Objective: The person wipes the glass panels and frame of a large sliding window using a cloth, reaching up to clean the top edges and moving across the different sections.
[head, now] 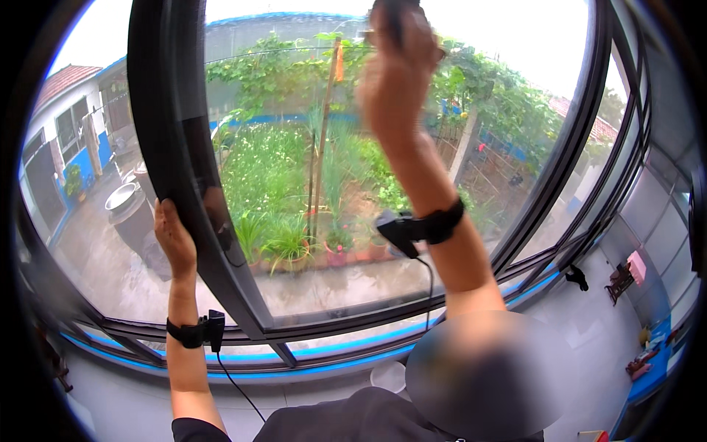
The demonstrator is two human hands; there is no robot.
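A large window with a dark frame stands before me. My left hand [175, 235] grips the edge of its upright frame member [165, 121] at about mid-height. Raised high in front of the glass pane [287, 293], my right hand [400, 88] is blurred. Its fingers hold a dark object [395, 16], cut off by the top of the picture and too blurred to name. A black strap with a small device and cable sits on each wrist, the left one [188, 331] and the right one [436, 224].
Below the window runs a sill with a blue stripe [353, 353]. A round whitish container [388, 377] stands low by the wall. Outside are garden plants [265, 160] and a large vat topped by a metal basin [120, 196]. A chair with pink cloth [635, 267] stands at right.
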